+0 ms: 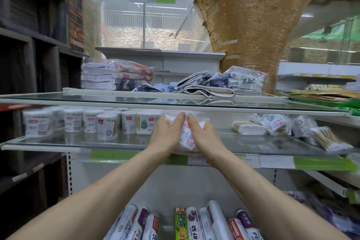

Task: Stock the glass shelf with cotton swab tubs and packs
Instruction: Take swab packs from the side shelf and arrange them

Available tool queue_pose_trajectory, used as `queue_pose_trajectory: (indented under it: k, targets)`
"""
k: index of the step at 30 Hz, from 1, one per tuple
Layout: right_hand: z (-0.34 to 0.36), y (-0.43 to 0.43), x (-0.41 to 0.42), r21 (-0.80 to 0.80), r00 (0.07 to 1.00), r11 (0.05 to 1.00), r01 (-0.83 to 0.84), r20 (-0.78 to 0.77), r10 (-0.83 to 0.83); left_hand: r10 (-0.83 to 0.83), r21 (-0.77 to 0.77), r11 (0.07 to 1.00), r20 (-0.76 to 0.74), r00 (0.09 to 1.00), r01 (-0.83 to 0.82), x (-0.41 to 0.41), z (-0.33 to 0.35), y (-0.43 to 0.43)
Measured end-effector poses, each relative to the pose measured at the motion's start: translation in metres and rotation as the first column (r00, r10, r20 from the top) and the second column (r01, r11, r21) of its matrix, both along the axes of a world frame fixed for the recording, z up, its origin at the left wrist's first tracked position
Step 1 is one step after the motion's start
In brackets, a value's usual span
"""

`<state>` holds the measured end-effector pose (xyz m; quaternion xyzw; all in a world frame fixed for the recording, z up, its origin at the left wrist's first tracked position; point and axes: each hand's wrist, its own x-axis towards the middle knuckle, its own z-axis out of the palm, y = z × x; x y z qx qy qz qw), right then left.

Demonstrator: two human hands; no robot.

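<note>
White is seen on the tubs [72, 122], each marked with a small pink-red label patch. The pack [186, 138] is coloured white too, with a pink-red label. On the bundled swabs [329, 139], pale wooden sticks are tipped in white. The price strip [323, 163] is banded green and white. The stacked towels [116, 73] are striped grey-white and patterned in orange; the loose cloths [216, 81] are printed blue with pale leaves. The column [253, 15] is covered in gold mesh.

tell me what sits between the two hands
A clear pack of cotton swabs, held between the left hand and right hand, in the head view.
</note>
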<state>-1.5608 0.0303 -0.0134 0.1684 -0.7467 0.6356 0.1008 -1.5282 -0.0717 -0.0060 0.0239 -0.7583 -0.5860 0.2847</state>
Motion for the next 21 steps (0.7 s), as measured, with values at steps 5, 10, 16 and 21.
queue_pose_trajectory:
  k: [5, 10, 16, 21]
  targets:
    - [0.002, 0.005, -0.004, 0.082, 1.000, 0.997, 0.007, -0.012, -0.006, 0.039, -0.040, 0.998, -0.010, 0.999, -0.040, 0.001, -0.002, -0.005]
    - [0.011, 0.016, -0.010, 0.135, 0.994, 0.988, 0.068, -0.093, -0.056, -0.232, 0.164, 0.965, 0.176, 0.957, 0.204, 0.003, 0.007, -0.026]
    - [0.017, 0.035, -0.005, 0.183, 0.933, 0.928, -0.325, 0.224, 0.283, -0.298, 0.184, 0.947, 0.181, 0.937, 0.265, 0.013, 0.014, -0.046]
    - [0.017, 0.038, -0.015, 0.176, 0.942, 0.932, -0.318, 0.173, 0.289, -0.454, 0.201, 0.891, 0.392, 0.800, 0.407, 0.020, 0.018, -0.063]
